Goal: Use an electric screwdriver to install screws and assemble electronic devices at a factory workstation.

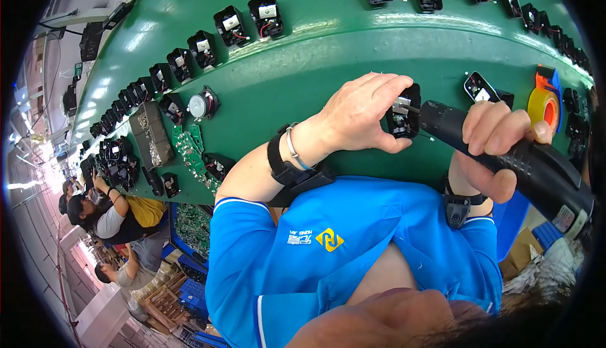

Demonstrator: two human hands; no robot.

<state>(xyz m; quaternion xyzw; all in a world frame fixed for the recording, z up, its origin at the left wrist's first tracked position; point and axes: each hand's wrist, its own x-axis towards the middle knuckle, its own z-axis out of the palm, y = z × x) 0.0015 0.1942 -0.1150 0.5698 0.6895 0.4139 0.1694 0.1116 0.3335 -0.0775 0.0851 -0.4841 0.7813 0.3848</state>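
My right hand [495, 136] is wrapped around a thick black electric screwdriver [546, 177], held slanting across the right side. Its bit points left into a small open black plastic housing [402, 123], which has a silvery metal piece inside and a thin wire trailing out at its lower right. With thumb and fingers on either side, my left hand [356, 111] grips that housing against the green bench. The bit's exact contact point is too small to make out. Another open housing [481, 88] with a pale rim lies just beyond my right hand.
Rows of similar black housings [265, 17] stand along the far part of the green bench [315, 64]. A round speaker [202, 104], a tray of small parts [150, 135] and green circuit boards [189, 149] lie left. An orange-and-blue tape dispenser [546, 99] stands right. Other people [107, 215] sit far left.
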